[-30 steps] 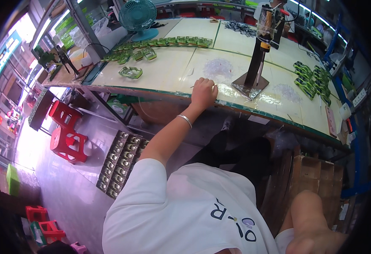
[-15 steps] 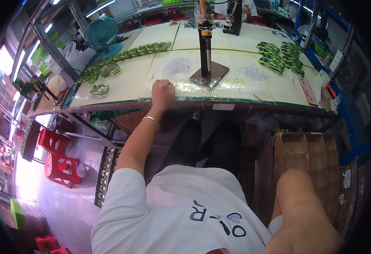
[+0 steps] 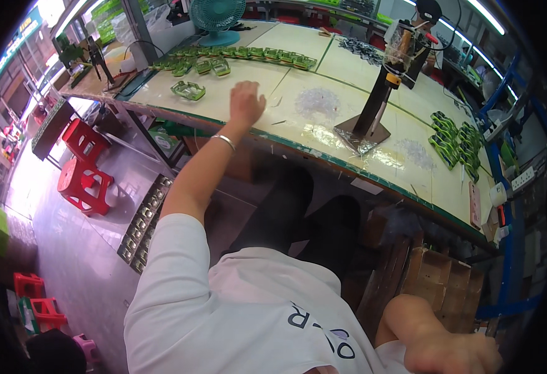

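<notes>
My left hand [image 3: 246, 104] is over the near edge of the worktable, fingers slightly apart and nothing visible in it. Closest to it on the left lies a single green plastic frame-like part [image 3: 188, 91]. Two similar green parts [image 3: 213, 67] sit just beyond, before a long row of green parts [image 3: 267, 54]. To the right of the hand spreads a heap of small clear pieces [image 3: 317, 103]. My right hand [image 3: 453, 354] is low at the right by my body, partly cut off by the picture's lower edge; its fingers are not clear.
A bench press [image 3: 376, 106] stands on the table, with more clear pieces [image 3: 414, 153] and stacked green-black parts [image 3: 457, 142] to its right. A pink phone [image 3: 475, 204] lies near the right edge. Behind is a teal fan [image 3: 217, 15]; red stools [image 3: 86, 184] stand at left, a compartmented box [image 3: 442, 277] at lower right.
The view has turned left. My left hand has moved left toward the single green part, its fingers spreading. My right arm has swung lower, bringing the hand into view.
</notes>
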### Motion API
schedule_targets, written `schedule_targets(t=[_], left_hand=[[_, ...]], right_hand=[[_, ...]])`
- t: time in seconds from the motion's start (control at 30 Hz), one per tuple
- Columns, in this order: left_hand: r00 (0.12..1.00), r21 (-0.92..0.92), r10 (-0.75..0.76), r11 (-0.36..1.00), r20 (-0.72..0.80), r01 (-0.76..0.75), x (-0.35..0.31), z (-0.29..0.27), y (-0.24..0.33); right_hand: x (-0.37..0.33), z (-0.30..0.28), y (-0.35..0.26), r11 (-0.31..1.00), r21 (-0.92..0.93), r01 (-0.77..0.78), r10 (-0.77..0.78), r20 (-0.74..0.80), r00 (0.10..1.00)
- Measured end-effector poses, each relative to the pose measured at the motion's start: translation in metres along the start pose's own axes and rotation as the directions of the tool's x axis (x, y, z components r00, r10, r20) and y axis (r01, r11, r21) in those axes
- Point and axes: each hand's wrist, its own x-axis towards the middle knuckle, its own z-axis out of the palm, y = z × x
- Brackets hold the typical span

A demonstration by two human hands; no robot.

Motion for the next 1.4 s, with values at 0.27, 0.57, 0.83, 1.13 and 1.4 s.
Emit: schedule_targets(t=[0.27, 0.57, 0.83, 1.13, 1.4], left_hand=[[0.885, 0.479, -0.251, 0.877, 0.393, 0.036, -0.014, -0.036, -0.151], [0.947, -0.464, 0.253, 0.875, 0.198, -0.137, -0.056, -0.124, 0.033], [0.774, -0.884, 0.608, 0.445, 0.178, -0.145, -0.051, -0.102, 0.128], [0.745, -0.599, 0.544, 0.762, 0.386, -0.246, 0.024, 0.036, 0.118], [0.514, -0.487, 0.715, 0.699, 0.473, -0.524, 0.037, 0.051, 0.124]], right_hand=[[-0.078, -0.052, 0.064, 0.768, 0.32, -0.555, 0.618, -0.598, 0.51], [-0.149, -0.109, 0.17, 0.478, 0.606, -0.636, 0.731, -0.676, -0.095], [-0.188, -0.138, 0.117, 0.565, 0.7, -0.438, 0.788, -0.615, 0.034], [-0.18, -0.152, 0.046, 0.293, 0.595, -0.748, 0.845, -0.527, -0.088], [-0.205, -0.167, 0.025, 0.258, 0.608, -0.75, 0.905, -0.425, -0.033]])
